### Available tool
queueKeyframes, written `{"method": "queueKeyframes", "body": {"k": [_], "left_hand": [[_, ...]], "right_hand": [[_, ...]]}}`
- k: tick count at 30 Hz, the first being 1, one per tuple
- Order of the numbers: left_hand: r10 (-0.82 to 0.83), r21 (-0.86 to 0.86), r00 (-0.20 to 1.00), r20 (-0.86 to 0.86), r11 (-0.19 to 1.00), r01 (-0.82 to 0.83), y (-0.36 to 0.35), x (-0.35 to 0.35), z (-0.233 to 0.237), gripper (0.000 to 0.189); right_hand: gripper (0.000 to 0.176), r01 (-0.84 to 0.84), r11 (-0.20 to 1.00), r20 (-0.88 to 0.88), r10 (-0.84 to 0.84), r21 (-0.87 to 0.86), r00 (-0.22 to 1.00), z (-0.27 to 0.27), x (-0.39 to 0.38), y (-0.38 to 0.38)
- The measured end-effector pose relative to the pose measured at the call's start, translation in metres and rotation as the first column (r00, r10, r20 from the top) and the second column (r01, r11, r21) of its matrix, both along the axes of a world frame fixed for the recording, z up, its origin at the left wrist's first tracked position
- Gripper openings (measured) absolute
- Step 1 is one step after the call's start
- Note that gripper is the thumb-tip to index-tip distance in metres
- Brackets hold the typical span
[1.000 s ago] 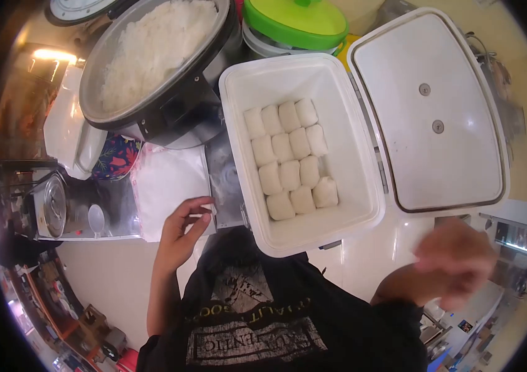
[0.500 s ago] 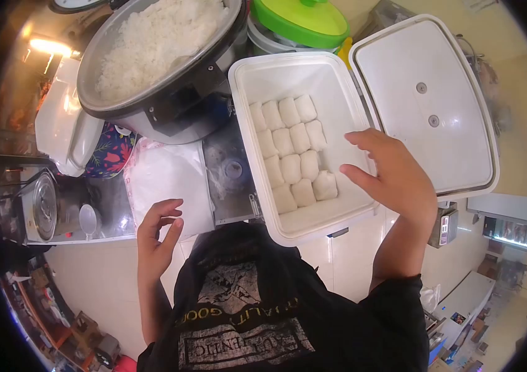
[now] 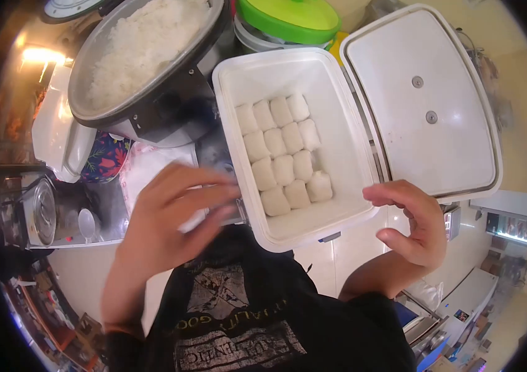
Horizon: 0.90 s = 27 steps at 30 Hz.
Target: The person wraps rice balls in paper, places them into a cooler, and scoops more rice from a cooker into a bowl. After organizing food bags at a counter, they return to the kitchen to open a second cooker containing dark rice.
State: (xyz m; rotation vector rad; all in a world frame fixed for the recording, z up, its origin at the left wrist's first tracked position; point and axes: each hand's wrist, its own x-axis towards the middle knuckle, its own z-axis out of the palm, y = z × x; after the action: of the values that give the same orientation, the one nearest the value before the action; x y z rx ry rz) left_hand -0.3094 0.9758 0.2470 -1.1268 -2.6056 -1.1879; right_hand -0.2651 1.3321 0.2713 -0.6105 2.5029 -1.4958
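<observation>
A white cooler box (image 3: 353, 155) stands open in front of me, its lid (image 3: 428, 158) swung back to the right. Rows of white wrapped bundles (image 3: 283, 168) cover the left and middle of its floor. My left hand (image 3: 173, 211) is blurred by motion beside the box's left wall, fingers stretched out and thumb apart, with nothing visible in it. Off the box's lower right corner, my right hand (image 3: 415, 226) curves with fingers and thumb apart, fingertips right by the rim. It too is open.
A big rice cooker (image 3: 176, 93) full of cooked rice (image 3: 145, 46) stands left of the box. White paper sheets (image 3: 151, 164) lie on the counter, partly behind my left hand. Behind the box is a container with a green lid (image 3: 291, 22). A clear plastic container (image 3: 58, 133) sits farther left.
My left hand has moved up and right to the box's left side. The right hand has drawn back from over the box's inside to its lower right corner. The bundles look unchanged.
</observation>
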Motion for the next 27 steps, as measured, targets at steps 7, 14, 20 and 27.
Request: {"method": "queueKeyframes", "body": {"k": [7, 14, 20, 27], "left_hand": [[-0.749, -0.272, 0.652, 0.119, 0.607, 0.747, 0.185, -0.06, -0.142, 0.019], [-0.778, -0.446, 0.609, 0.152, 0.496, 0.745, 0.204, -0.041, -0.179, 0.022], [-0.736, -0.529, 0.677, -0.01, 0.579, 0.621, 0.193, -0.026, -0.19, 0.023], [-0.549, -0.482, 0.749, 0.371, 0.575, 0.661, 0.197, -0.032, -0.18, 0.028]], "right_hand": [[0.054, -0.043, 0.934, -0.226, -0.042, -0.356, 0.973, -0.032, 0.046, 0.028], [0.051, 0.126, 0.844, -0.104, -0.209, -0.522, 0.972, -0.062, 0.097, 0.043], [0.051, 0.157, 0.77, -0.063, -0.248, -0.619, 0.967, -0.081, 0.1, 0.033], [0.05, 0.226, 0.714, -0.022, -0.32, -0.663, 0.947, -0.095, 0.108, 0.036]]}}
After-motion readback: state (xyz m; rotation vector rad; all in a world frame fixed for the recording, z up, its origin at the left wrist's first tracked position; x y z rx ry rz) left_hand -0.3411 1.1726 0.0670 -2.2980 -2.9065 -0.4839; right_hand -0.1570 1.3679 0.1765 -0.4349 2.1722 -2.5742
